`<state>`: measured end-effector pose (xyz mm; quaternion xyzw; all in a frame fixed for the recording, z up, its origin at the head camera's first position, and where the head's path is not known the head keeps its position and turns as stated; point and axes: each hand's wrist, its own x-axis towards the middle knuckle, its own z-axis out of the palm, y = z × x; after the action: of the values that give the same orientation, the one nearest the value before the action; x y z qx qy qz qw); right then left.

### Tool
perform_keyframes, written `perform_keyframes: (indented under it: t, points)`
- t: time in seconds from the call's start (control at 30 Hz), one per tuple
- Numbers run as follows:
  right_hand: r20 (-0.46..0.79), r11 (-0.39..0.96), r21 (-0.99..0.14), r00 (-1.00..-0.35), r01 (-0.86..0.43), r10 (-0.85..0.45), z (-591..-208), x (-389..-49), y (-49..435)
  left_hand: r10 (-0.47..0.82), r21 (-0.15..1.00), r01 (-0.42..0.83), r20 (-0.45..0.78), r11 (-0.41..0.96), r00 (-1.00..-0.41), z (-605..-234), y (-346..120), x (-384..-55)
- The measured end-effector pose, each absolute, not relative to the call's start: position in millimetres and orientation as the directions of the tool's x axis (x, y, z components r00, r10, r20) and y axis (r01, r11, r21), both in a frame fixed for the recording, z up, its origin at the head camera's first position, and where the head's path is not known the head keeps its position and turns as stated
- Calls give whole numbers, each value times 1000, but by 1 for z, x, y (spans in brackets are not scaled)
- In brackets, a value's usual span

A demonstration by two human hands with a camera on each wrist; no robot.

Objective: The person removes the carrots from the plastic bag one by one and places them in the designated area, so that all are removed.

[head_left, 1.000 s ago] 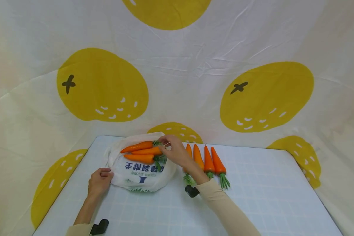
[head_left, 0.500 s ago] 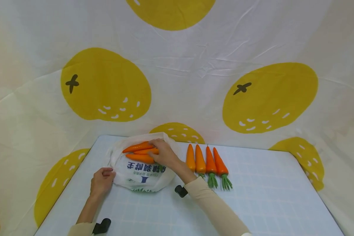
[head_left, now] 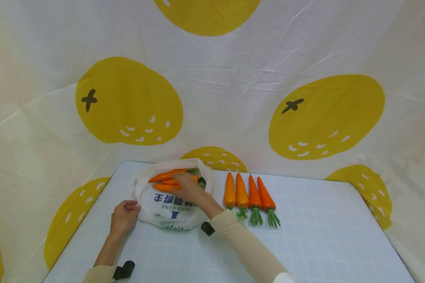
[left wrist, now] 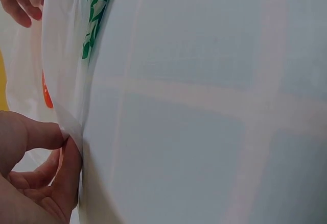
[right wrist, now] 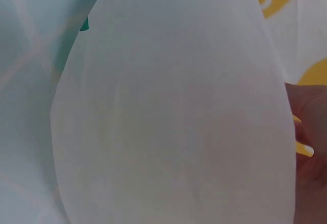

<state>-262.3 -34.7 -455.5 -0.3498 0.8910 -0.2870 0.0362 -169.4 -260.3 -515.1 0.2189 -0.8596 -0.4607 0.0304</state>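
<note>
A white plastic bag (head_left: 146, 214) with dark blue characters lies on the table at centre left. Three orange carrots lie within its raised rim; the back carrot (head_left: 164, 176) shows its leafy end. My left hand (head_left: 124, 216) pinches the bag's left edge between thumb and fingers, plain in the left wrist view. Over the carrots reaches my right hand (head_left: 189, 188), its fingers at the middle carrot (head_left: 170, 182) and its thumb at the front carrot (head_left: 161, 187). Whether it grips one cannot be told. In the right wrist view, white bag plastic (right wrist: 173, 106) covers most of that hand.
Several more carrots lie side by side right of the bag: two lighter ones (head_left: 241, 190) and two redder ones (head_left: 255, 192), tips pointing away, greens towards me. The pale checked table (head_left: 322, 236) ends at a white curtain (head_left: 226, 102) with yellow fruit prints.
My right hand has moved left and slightly down, from the leafy ends of the bagged carrots to over their bodies. The left hand keeps its pinch on the bag. The carrots stay about where they were.
</note>
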Motion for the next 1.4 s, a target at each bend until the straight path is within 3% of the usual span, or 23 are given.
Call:
perform_keyframes:
  t: [0.33,0.83,1.4]
  points:
    - [48,719,-412,-801,-560,-597,-470,-262,-45,-421,796,-350,-134,494,-897,-514,-258,-169]
    - [86,764,-160,-780,-625,-620,-477,-256,-54,-431,788,-352,-124,504,-894,-517,-259,-170]
    - [53,753,-340,-811,-564,-583,-464,-256,-46,-416,787,-331,-105,521,-903,-518,-261,-170]
